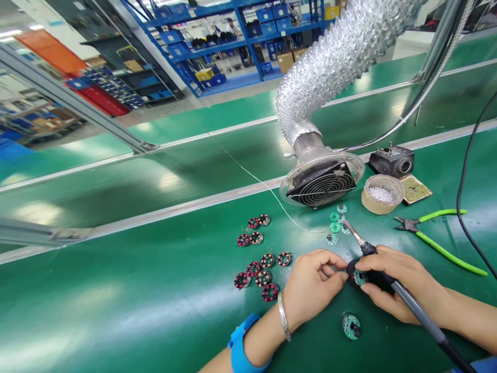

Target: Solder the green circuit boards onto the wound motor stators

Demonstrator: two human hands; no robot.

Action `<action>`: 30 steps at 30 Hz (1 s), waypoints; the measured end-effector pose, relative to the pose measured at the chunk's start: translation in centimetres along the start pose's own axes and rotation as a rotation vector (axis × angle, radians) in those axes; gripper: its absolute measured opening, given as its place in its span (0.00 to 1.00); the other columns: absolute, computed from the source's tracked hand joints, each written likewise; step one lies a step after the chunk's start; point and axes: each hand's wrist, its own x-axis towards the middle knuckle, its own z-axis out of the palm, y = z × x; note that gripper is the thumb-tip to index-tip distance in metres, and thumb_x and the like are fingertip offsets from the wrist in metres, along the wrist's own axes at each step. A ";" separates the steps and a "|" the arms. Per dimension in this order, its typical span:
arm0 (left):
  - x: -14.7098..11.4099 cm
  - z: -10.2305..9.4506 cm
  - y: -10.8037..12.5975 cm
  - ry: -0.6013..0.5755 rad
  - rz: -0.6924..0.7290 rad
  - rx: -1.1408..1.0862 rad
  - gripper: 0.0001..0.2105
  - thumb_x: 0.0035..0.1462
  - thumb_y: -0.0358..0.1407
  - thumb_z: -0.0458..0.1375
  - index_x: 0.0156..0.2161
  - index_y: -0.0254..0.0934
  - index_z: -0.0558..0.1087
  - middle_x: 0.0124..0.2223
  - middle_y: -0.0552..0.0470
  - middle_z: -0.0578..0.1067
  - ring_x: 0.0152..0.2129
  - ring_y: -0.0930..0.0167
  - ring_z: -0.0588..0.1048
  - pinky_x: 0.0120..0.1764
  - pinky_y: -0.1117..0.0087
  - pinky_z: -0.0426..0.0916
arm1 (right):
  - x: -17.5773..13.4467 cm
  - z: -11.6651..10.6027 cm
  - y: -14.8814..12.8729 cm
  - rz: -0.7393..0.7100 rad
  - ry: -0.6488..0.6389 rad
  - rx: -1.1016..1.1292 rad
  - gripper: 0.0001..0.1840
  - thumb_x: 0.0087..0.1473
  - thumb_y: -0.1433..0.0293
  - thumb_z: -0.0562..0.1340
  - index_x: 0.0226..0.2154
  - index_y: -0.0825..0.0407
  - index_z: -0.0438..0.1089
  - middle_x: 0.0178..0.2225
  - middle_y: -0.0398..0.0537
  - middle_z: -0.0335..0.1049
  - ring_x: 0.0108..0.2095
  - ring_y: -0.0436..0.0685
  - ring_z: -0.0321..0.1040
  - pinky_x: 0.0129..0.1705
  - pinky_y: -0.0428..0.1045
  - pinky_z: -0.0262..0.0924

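Left fingers pinch the board and right fingers grasp its other side, apparently steadying it between both; the right also grips the iron, angled forward, presumably clear of it.

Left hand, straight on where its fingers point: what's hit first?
The held round part with green board, which the left hand seems to touch; the right hand looks next, though depth is hard to judge.
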 end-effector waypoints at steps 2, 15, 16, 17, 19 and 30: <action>0.0 -0.3 -0.1 -0.015 0.067 0.013 0.05 0.49 0.27 0.61 0.32 0.34 0.77 0.26 0.54 0.74 0.19 0.77 0.69 0.23 0.78 0.65 | 0.1 0.0 -0.1 0.005 -0.011 0.014 0.16 0.57 0.77 0.59 0.48 0.50 0.63 0.33 0.46 0.71 0.30 0.54 0.66 0.32 0.49 0.62; -0.7 0.3 -0.8 -0.018 0.601 0.397 0.04 0.57 0.34 0.62 0.38 0.38 0.78 0.39 0.48 0.79 0.35 0.70 0.78 0.41 0.72 0.72 | 0.4 -1.0 0.6 -0.006 -0.106 0.115 0.14 0.60 0.76 0.57 0.49 0.52 0.63 0.37 0.47 0.73 0.34 0.51 0.70 0.37 0.45 0.66; -0.8 0.4 -0.8 -0.011 0.596 0.411 0.04 0.58 0.35 0.62 0.38 0.39 0.78 0.39 0.49 0.80 0.35 0.69 0.78 0.41 0.72 0.72 | 0.4 -1.1 0.6 -0.001 -0.110 0.124 0.15 0.60 0.77 0.57 0.50 0.51 0.63 0.37 0.47 0.73 0.35 0.51 0.71 0.38 0.45 0.66; -0.8 0.5 -0.7 -0.008 0.588 0.429 0.04 0.58 0.36 0.62 0.37 0.39 0.78 0.39 0.49 0.80 0.35 0.69 0.78 0.41 0.71 0.72 | 0.5 -1.1 0.5 0.008 -0.116 0.130 0.16 0.60 0.77 0.56 0.50 0.51 0.63 0.38 0.47 0.73 0.35 0.51 0.71 0.38 0.45 0.66; -0.8 0.8 -0.5 -0.010 0.564 0.465 0.04 0.58 0.36 0.62 0.37 0.40 0.77 0.38 0.49 0.81 0.35 0.68 0.79 0.41 0.69 0.72 | 0.5 -1.3 0.4 0.025 -0.122 0.141 0.17 0.58 0.79 0.55 0.50 0.51 0.63 0.38 0.47 0.73 0.35 0.51 0.71 0.39 0.45 0.67; -0.8 -2.3 0.7 -0.218 0.227 0.106 0.06 0.44 0.34 0.69 0.27 0.36 0.77 0.35 0.49 0.81 0.24 0.72 0.77 0.30 0.74 0.73 | 0.3 -1.1 0.2 0.049 -0.064 0.092 0.18 0.54 0.80 0.52 0.46 0.50 0.63 0.36 0.47 0.73 0.34 0.51 0.71 0.36 0.45 0.67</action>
